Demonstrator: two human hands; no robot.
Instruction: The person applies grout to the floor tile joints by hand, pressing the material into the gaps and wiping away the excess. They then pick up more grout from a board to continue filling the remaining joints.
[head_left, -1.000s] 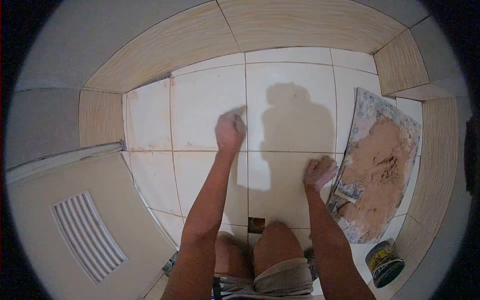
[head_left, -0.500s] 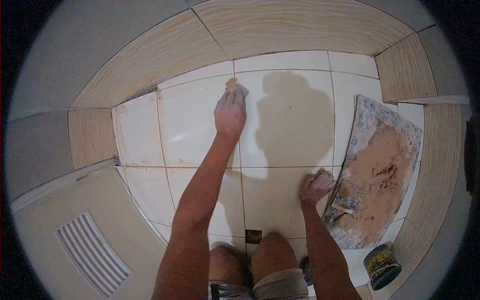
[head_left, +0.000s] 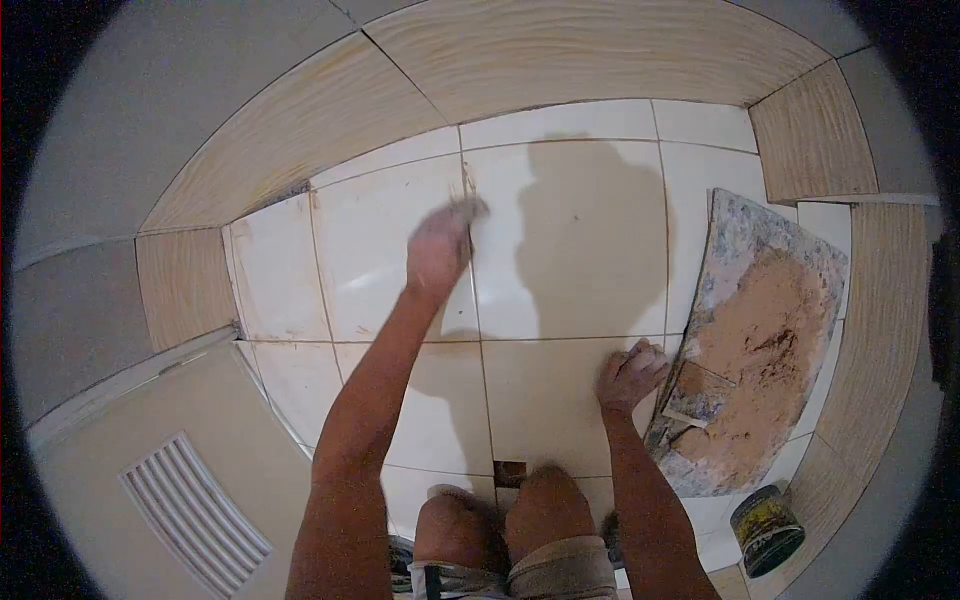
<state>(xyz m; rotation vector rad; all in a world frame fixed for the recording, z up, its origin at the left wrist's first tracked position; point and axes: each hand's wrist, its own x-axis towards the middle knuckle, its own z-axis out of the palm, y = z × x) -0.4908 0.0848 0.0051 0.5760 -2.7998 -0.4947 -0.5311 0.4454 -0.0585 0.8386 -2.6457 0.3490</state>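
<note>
My left hand [head_left: 438, 252] is closed around a small greyish piece [head_left: 472, 209], blurred by motion, over the joint between two white floor tiles. Brownish smears mark the joint just above it. My right hand [head_left: 632, 376] rests on the tiles as a fist, with nothing visible in it, beside the left edge of a stained sheet [head_left: 730, 215]. A pile of reddish-brown powder [head_left: 760, 320] lies on that sheet. Near its lower left part sits a flat tool [head_left: 685, 418], partly in the powder.
A stained bucket [head_left: 767, 532] stands at the lower right. Wood-look tiles [head_left: 560, 50] border the floor. A pale door with a vent grille [head_left: 195, 515] is at the lower left. A small square hole [head_left: 510, 473] shows in front of my knees.
My left hand has moved toward me and slightly left with the greyish piece. A yellowish smear that was at its fingertips now looks thinner. My right hand has stayed in place.
</note>
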